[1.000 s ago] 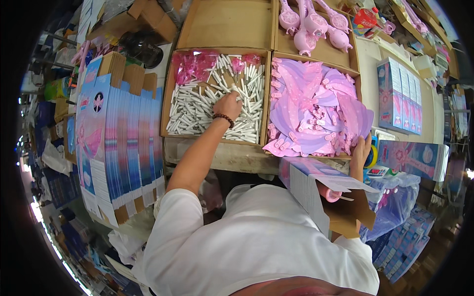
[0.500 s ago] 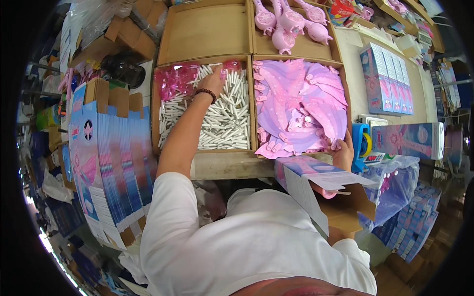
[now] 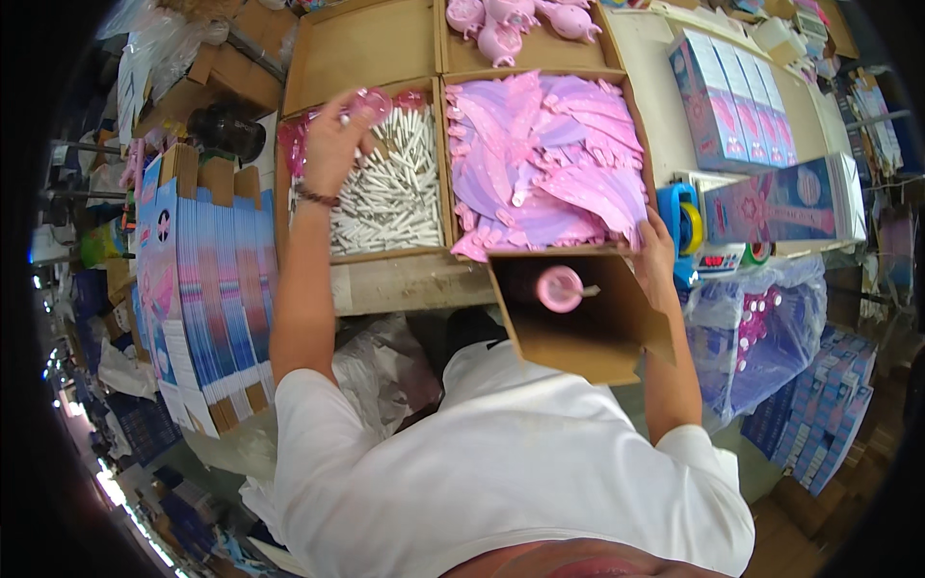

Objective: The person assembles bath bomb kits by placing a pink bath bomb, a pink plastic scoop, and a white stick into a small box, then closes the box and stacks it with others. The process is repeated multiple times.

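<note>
My left hand [image 3: 335, 144] is closed on a pink see-through plastic piece [image 3: 372, 104], with white bits by its fingertips. It is above a cardboard tray of white sticks [image 3: 395, 197] and more pink see-through pieces [image 3: 292, 144]. My right hand [image 3: 655, 255] pinches the edge of a pink-and-purple wing-shaped piece [image 3: 597, 197] at the near right corner of a tray heaped with such pieces. Against the right hand and forearm leans an open carton [image 3: 597, 361], its mouth toward me. Inside shows a round pink end [image 3: 560, 289] with a pale strip.
Flat printed cartons [image 3: 226, 289] stand stacked on the left. A far tray holds pink round-headed toys [image 3: 501, 39]. To the right are filled boxes [image 3: 727, 106], a blue tape dispenser [image 3: 686, 231], a lying carton [image 3: 771, 204] and a clear plastic bag [image 3: 771, 328].
My left hand has risen from the white sticks with a pink see-through piece and moved left. The carton has tipped so its open mouth faces me. The whole view has shifted a little.
</note>
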The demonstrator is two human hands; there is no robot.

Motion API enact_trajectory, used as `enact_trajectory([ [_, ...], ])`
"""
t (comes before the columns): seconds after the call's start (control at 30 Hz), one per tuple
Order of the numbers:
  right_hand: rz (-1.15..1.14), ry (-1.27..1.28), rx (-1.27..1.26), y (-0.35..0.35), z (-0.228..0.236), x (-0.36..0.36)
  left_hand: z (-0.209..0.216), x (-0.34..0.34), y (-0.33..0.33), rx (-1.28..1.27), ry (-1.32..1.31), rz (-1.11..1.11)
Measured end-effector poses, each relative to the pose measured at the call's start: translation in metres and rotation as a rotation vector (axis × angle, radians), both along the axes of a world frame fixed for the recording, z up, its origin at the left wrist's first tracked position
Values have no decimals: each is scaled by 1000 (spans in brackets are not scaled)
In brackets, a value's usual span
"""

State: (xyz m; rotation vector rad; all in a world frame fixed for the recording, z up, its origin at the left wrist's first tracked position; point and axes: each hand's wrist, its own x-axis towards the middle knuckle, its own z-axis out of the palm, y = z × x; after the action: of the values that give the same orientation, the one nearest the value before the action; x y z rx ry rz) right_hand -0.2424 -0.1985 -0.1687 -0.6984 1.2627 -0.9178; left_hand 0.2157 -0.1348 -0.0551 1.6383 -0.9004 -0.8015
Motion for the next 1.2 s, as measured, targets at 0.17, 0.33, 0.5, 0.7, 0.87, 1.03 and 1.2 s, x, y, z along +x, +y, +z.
enact_trajectory([
  [0.17, 53, -53, 16, -6, -12, -11, 140, -105, 69, -315, -106, -168],
  [0.33, 149, -111, -21, -12, -9, -27, 191, -172, 101, -168, -332, -462],
  [0.5, 138, -137, -83, -11, 2, -44, 201, -196, 79, -7, -835, -847],
  [0.7, 50, -125, -227, -4, 29, -66, 199, -213, 59, -131, -791, -901],
  [0.87, -12, -123, -497, -8, 88, -83, 188, -214, 55, -298, -601, -817],
  [1.03, -56, -200, -827, 1, 174, -92, 174, -189, 70, -555, -652, -657],
  [1.2, 81, -78, -1161, 21, 257, -67, 100, -170, 97, -695, -638, -436],
])
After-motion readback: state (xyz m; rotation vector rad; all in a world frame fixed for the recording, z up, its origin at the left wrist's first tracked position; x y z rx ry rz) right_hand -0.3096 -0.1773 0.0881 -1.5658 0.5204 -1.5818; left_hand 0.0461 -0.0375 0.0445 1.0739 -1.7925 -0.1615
